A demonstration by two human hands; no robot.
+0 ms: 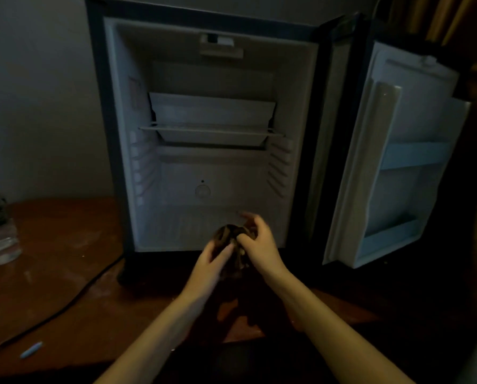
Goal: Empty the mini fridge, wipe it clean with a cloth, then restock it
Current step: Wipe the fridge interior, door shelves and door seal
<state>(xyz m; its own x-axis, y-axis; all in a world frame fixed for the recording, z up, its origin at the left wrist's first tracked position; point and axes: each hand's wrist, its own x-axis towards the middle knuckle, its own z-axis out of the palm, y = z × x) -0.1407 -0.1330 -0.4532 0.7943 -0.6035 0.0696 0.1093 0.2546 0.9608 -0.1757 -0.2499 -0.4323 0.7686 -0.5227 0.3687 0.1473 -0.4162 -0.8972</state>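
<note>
Head view shows me the mini fridge (204,134) standing open and bare on the tabletop (65,245), its door (392,167) swung out to the right, while my left hand (211,259) and right hand (255,245) are both closed around a dark bunched cloth (231,236) just in front of the lower sill. The fridge floor lies straight ahead of the cloth, the right hand slightly nearer to it. I judge there is open room inside below the wire shelf (209,130), with the side walls as limits.
</note>
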